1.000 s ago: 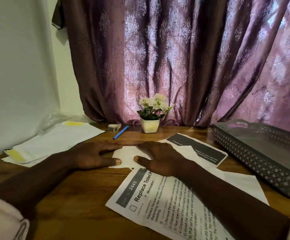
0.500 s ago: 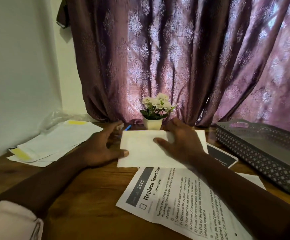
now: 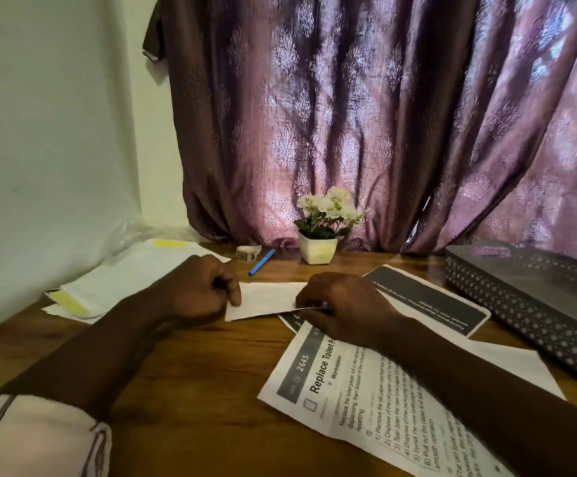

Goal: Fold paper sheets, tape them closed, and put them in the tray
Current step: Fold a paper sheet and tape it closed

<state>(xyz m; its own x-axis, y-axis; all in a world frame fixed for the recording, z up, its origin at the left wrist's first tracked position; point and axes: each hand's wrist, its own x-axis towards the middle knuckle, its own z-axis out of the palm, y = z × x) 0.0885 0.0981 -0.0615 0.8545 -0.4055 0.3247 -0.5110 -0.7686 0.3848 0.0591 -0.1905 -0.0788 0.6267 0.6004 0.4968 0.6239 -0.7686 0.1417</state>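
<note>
A small folded white paper (image 3: 266,299) lies on the wooden table in the middle. My left hand (image 3: 199,290) has its fingers curled and its thumb pressed on the paper's left edge. My right hand (image 3: 340,309) is curled over the paper's right end and pinches it at the near edge. A roll of tape (image 3: 248,253) sits behind the left hand near the curtain. The grey perforated tray (image 3: 521,304) stands at the right.
Printed sheets (image 3: 355,401) lie under and in front of my right arm, another printed sheet (image 3: 428,297) beside the tray. A stack of white papers (image 3: 125,280) lies at the left. A blue pen (image 3: 261,266) and a small flower pot (image 3: 318,249) stand at the back.
The paper was lifted and folded over, and now lies flat as a narrower strip. Both hands dropped onto its ends with fingers curled.
</note>
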